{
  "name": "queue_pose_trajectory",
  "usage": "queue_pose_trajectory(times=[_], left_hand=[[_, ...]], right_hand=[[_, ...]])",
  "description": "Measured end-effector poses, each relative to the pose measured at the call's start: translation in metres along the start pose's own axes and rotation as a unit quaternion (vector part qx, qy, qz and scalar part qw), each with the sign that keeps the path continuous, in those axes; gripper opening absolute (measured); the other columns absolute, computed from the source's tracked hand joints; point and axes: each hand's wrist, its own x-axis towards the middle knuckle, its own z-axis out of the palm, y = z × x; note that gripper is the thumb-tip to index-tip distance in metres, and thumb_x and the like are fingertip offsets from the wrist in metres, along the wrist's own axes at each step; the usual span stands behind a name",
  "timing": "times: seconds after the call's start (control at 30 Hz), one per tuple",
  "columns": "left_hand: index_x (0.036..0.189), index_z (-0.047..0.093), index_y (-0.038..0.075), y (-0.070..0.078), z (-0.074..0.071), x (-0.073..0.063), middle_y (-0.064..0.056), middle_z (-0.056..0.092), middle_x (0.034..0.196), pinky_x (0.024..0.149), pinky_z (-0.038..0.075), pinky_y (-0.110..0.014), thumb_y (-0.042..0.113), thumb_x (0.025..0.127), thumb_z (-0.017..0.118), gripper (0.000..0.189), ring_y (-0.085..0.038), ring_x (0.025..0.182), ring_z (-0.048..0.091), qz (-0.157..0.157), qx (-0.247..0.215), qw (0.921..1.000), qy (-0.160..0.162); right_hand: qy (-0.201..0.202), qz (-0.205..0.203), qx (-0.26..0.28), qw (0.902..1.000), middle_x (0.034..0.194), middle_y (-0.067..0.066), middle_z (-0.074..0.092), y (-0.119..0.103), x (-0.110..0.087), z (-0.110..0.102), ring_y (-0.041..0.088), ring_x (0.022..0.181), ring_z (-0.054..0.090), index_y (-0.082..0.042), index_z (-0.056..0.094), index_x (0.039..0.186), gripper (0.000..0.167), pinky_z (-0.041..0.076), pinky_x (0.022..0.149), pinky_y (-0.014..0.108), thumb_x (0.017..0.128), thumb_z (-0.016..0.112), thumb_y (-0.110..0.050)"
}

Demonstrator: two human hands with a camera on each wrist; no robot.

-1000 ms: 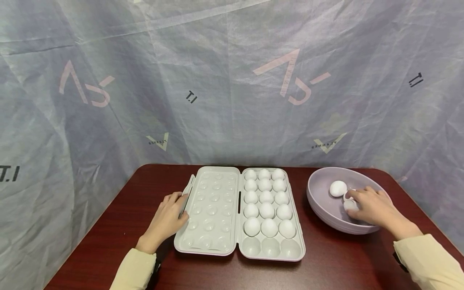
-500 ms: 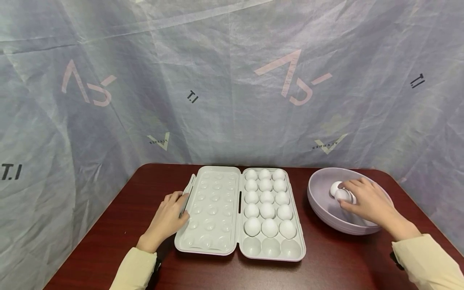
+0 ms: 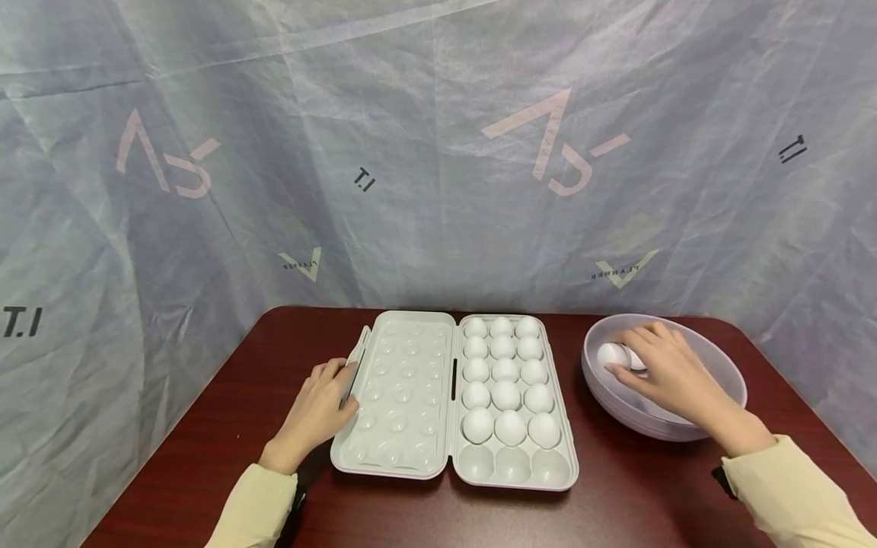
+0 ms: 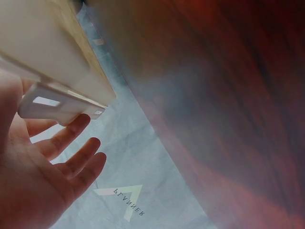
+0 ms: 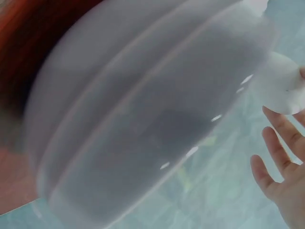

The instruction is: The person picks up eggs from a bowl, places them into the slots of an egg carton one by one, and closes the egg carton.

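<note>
In the head view, my right hand (image 3: 668, 373) pinches a white egg (image 3: 608, 355) between thumb and fingers over the left side of a lilac bowl (image 3: 712, 373). The right wrist view shows this egg (image 5: 281, 88) near the bowl's rim, with the other fingers spread below it. Another white egg (image 3: 637, 363) shows behind it, partly covered by my hand. My left hand (image 3: 315, 403) holds the left edge of an opened egg carton (image 3: 448, 449), by its narrow side flap (image 3: 359, 346). In the left wrist view, the index fingertip touches that flap (image 4: 57, 105).
White eggs (image 3: 505, 371) fill the carton's right half except for the bare cups (image 3: 511, 466) of its nearest row. The lid half (image 3: 403, 392) lies flat on the dark red table (image 3: 384, 514). A printed grey cloth (image 3: 411, 213) hangs behind the table.
My right hand has lifted the egg from the bowl's middle and carried it left toward the near-left rim. The left hand has stayed at the carton's edge.
</note>
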Motion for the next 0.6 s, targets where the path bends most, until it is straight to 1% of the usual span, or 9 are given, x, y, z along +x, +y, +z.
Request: queue_pose_trajectory(times=[0.07, 0.2, 0.27, 0.4, 0.6], left_hand=[[0.121, 0.057, 0.001, 0.000, 0.000, 0.000, -0.018, 0.053, 0.117, 0.081, 0.042, -0.051, 0.012, 0.077, 0.061, 0.045, -0.040, 0.108, 0.048, 0.000, 0.000, 1.0000, 0.000], [0.121, 0.056, 0.001, 0.000, 0.000, 0.001, -0.018, 0.053, 0.117, 0.081, 0.041, -0.051, 0.012, 0.077, 0.060, 0.045, -0.040, 0.109, 0.048, 0.000, -0.002, 1.0000, 0.000], [0.121, 0.056, 0.001, 0.000, 0.000, 0.001, -0.018, 0.053, 0.117, 0.081, 0.041, -0.050, 0.012, 0.077, 0.060, 0.045, -0.040, 0.109, 0.048, 0.000, -0.003, 1.0000, 0.001], [0.121, 0.056, 0.001, 0.000, 0.000, 0.001, -0.018, 0.053, 0.117, 0.080, 0.042, -0.050, 0.011, 0.077, 0.060, 0.046, -0.040, 0.108, 0.048, 0.001, -0.004, 1.0000, 0.002], [0.121, 0.056, 0.000, 0.000, 0.000, 0.000, -0.018, 0.053, 0.117, 0.081, 0.042, -0.051, 0.011, 0.077, 0.060, 0.045, -0.040, 0.108, 0.049, 0.000, -0.002, 1.0000, -0.001]], right_hand=[[0.000, 0.000, 0.006, 1.0000, 0.085, 0.001, 0.060, -0.008, 0.004, 0.002, 0.020, 0.086, 0.049, -0.011, 0.062, 0.092, 0.031, 0.033, 0.069, 0.036, 0.065, 0.076, -0.019], [0.001, -0.015, 0.023, 0.9996, 0.089, 0.001, 0.060, -0.023, 0.010, 0.006, 0.018, 0.086, 0.049, -0.010, 0.063, 0.096, 0.034, 0.034, 0.068, 0.035, 0.066, 0.076, -0.018], [0.000, -0.026, 0.036, 0.9990, 0.092, 0.001, 0.060, -0.031, 0.011, 0.010, 0.019, 0.088, 0.050, -0.009, 0.063, 0.098, 0.034, 0.035, 0.070, 0.036, 0.068, 0.075, -0.019], [-0.001, -0.056, 0.054, 0.9970, 0.091, -0.001, 0.059, -0.046, 0.015, 0.019, 0.018, 0.089, 0.049, -0.010, 0.062, 0.100, 0.034, 0.037, 0.072, 0.036, 0.070, 0.074, -0.022], [-0.019, -0.093, 0.091, 0.9913, 0.094, -0.004, 0.060, -0.069, 0.018, 0.031, 0.015, 0.093, 0.048, -0.009, 0.062, 0.100, 0.034, 0.035, 0.079, 0.032, 0.072, 0.072, -0.026]])
